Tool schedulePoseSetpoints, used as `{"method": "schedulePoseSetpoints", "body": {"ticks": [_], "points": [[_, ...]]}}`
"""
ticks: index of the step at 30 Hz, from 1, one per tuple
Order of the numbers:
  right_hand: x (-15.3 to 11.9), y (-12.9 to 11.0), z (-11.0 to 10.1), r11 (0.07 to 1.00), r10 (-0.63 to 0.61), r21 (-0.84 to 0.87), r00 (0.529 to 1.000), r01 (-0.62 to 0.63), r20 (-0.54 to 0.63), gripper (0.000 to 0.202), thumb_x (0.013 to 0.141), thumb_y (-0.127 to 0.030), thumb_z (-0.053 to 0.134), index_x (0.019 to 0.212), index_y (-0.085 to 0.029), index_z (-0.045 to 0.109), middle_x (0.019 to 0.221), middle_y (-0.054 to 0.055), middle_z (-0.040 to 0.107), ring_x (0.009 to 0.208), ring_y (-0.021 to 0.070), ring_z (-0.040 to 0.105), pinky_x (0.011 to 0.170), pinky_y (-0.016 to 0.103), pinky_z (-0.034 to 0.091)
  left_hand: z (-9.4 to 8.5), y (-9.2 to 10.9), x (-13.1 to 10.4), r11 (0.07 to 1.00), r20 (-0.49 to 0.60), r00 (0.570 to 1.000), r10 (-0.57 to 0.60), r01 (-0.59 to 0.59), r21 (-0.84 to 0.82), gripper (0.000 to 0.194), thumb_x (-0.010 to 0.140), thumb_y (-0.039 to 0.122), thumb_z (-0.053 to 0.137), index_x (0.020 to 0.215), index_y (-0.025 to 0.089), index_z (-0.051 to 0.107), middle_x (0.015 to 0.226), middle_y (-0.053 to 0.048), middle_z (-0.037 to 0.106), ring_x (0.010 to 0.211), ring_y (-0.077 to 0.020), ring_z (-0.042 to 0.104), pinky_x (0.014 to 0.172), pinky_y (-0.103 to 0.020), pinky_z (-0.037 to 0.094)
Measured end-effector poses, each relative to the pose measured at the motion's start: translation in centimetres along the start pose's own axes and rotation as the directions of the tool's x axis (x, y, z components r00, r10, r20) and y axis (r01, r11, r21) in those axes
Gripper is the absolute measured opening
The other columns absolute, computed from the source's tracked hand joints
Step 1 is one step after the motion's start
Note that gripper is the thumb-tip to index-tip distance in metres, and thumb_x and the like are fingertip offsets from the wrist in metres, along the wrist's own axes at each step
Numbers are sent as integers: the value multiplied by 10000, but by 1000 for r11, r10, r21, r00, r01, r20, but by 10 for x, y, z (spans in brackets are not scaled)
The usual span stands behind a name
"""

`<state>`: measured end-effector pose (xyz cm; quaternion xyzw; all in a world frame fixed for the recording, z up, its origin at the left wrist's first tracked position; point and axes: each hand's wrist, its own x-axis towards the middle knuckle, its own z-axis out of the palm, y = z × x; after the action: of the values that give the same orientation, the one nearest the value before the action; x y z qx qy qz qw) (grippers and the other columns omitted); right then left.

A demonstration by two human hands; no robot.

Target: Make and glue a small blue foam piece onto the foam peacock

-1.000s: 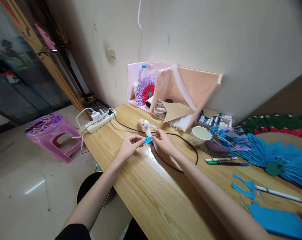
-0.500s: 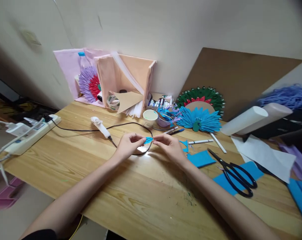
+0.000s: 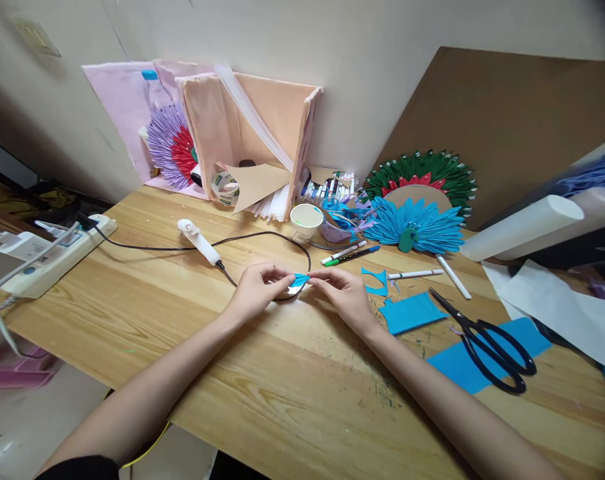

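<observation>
A small blue petal-shaped piece of paper [image 3: 299,280] is stretched between my two hands above the middle of the table. My left hand [image 3: 257,290] pinches its left end between thumb and fingertips. At the right end, the thumb and fingers of my right hand [image 3: 345,293] close on the narrow tip. Beneath the paper runs a black cord [image 3: 309,257], looping from a white glue gun [image 3: 199,243] on the left. Right of my hands lie blue offcuts [image 3: 375,281], a folded blue sheet [image 3: 415,313] and black-handled scissors [image 3: 487,343] on a blue strip [image 3: 527,337].
A paper cup [image 3: 306,223] and several pens [image 3: 352,256] stand beyond my hands. Farther back are a blue fan-shaped peacock [image 3: 417,227], a peach box [image 3: 262,127] and cardboard [image 3: 522,133]. At left is a power strip [image 3: 57,263]; white rolls [image 3: 525,230] lie at right.
The view has shifted a little, so objects on the table appear larger and displaced. My hands keep hold of the blue paper, and my right fingers now pinch closer on its tip.
</observation>
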<state>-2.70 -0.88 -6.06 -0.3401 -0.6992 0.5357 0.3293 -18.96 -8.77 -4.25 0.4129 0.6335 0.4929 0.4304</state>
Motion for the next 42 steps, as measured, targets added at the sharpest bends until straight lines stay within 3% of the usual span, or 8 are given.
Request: {"method": "schedulePoseSetpoints", "body": {"ticks": [11,21,34,42], "points": [[-1,1,0,1000,24,14,1000,-24,15,132,709,-302,643,777,-194,675,781,25,689,729,164,628,695,295,492,-1,-1,-4,995,18,997,75,-77,68,204,720,308,622,785,127,690,786,-78,702,709,-173,635,650,-247,492],[-4,3,-1,998,-24,-60,1000,24,2,137,728,-325,625,778,-205,670,767,19,678,703,160,614,663,290,484,0,-5,0,990,87,994,-62,73,-121,212,678,323,657,743,122,677,749,-56,680,663,-145,623,659,-254,505],[-8,3,1,985,-163,-45,985,165,49,70,741,-246,629,772,-192,661,761,14,677,688,135,625,637,243,508,0,4,-3,994,137,987,-83,91,-60,202,693,304,636,700,105,666,641,-23,610,566,-94,525,570,-209,420],[-7,1,1,994,-113,-3,993,113,20,94,712,-209,654,792,-218,702,798,10,712,727,153,654,681,262,527,-1,3,-3,988,122,986,-111,123,-98,216,677,311,659,728,102,675,665,-25,626,576,-92,539,585,-210,435]]}}
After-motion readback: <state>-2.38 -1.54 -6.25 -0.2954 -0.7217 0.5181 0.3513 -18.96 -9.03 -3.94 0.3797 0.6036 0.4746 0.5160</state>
